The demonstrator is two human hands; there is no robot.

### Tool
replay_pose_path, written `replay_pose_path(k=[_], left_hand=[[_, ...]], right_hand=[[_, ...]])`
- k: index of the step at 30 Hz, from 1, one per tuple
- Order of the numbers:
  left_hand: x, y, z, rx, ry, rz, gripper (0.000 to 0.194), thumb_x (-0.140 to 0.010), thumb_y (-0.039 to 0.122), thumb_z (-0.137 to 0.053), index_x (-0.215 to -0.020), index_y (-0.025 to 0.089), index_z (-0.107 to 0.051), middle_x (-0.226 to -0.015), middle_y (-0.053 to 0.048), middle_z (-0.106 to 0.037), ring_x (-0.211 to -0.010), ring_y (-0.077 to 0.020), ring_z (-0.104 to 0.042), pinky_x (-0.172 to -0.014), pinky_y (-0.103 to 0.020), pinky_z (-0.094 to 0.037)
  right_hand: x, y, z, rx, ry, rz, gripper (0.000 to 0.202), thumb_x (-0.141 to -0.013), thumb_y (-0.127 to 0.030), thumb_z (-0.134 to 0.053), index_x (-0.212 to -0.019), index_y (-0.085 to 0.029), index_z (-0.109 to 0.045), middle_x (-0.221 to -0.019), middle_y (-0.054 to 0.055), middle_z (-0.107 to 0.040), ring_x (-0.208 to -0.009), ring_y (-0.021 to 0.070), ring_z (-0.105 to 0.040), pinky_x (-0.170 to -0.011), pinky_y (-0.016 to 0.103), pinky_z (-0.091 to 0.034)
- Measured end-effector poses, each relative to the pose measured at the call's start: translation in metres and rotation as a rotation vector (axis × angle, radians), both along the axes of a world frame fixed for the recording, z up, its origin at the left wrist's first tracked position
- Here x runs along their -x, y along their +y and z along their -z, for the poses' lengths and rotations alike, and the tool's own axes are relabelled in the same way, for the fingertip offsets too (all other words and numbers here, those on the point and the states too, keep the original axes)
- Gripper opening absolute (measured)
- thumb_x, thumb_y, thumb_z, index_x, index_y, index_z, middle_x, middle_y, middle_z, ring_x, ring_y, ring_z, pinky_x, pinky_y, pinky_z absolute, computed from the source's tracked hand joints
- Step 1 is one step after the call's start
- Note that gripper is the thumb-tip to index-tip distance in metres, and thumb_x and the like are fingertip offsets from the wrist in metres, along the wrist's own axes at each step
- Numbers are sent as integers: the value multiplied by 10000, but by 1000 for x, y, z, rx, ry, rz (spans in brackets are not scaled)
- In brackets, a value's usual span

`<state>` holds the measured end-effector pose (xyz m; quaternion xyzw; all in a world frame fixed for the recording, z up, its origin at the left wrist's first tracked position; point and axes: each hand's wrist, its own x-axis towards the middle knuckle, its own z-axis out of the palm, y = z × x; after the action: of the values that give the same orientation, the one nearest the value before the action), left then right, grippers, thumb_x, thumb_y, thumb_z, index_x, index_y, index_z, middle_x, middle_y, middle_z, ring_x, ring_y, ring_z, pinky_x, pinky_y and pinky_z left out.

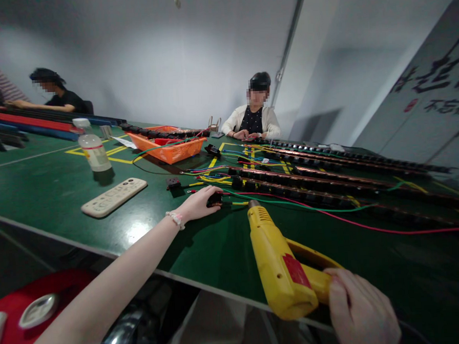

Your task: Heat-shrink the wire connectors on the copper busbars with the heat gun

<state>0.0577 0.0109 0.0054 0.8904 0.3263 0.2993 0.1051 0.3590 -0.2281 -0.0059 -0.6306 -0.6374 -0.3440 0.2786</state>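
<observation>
My right hand (361,306) is closed round the handle of a yellow heat gun (276,262) with a red label. The gun's metal nozzle points away from me, close to a short yellow-green sleeved wire (237,203). That wire runs out of a small black connector (214,199), which my left hand (200,202) grips with its fingers closed. Just beyond the left hand, a red wire (284,197) and a green wire (312,208) trail off to the right. Another black connector (173,183) lies to the left of them.
Long black strips with copper-coloured bars (307,191) cover the right of the green table (160,242). An orange basket (170,152), a bottle (92,148) and a beige remote control (114,197) stand or lie left. A person (251,114) sits opposite; others work far left.
</observation>
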Motion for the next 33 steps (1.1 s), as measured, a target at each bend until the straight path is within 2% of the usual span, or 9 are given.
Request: replay_pose_path(k=[5,11,16,25,33], left_hand=[[-1,2,2,-2,28,-8,543,-805,349,-570,-1313,249,-405,-1221,-55,-537,-1091,-219,-546,-923,-336,-452],[-1,3,2,7,13,14,450,-800,353,-572,-1228,240,-491,-1143,-50,-559,-1018,-208,-570,-892,-320,-463],[-2,4,2,20,-10,23,431,-792,352,-574,-1202,232,-511,-1112,-50,-567,-997,-204,-571,-882,-319,-465],[-2,7,2,21,-58,52,408,-775,295,-591,-1169,207,-531,-1103,-59,-582,-1005,-208,-565,-901,-347,-456],[-1,13,7,36,-111,82,454,-721,106,-515,-1166,193,-538,-1146,-62,-602,-1055,-196,-561,-931,-347,-456]], right_hand=[[4,-4,3,9,-34,21,293,-901,-296,-323,-811,-185,-578,-730,22,-633,-693,167,-575,-702,308,-387],[24,-11,-2,-3,-56,84,344,-922,-327,-283,-744,-190,-543,-634,32,-580,-637,186,-535,-648,319,-366],[44,-14,-3,20,7,87,332,-926,-341,-299,-758,-189,-542,-668,34,-581,-668,179,-529,-676,315,-367],[81,-7,-3,48,121,5,296,-916,-325,-353,-769,-186,-570,-715,40,-599,-744,185,-527,-783,331,-363],[87,6,4,38,168,-139,235,-895,-276,-394,-781,-195,-582,-738,16,-618,-746,158,-541,-842,324,-372]])
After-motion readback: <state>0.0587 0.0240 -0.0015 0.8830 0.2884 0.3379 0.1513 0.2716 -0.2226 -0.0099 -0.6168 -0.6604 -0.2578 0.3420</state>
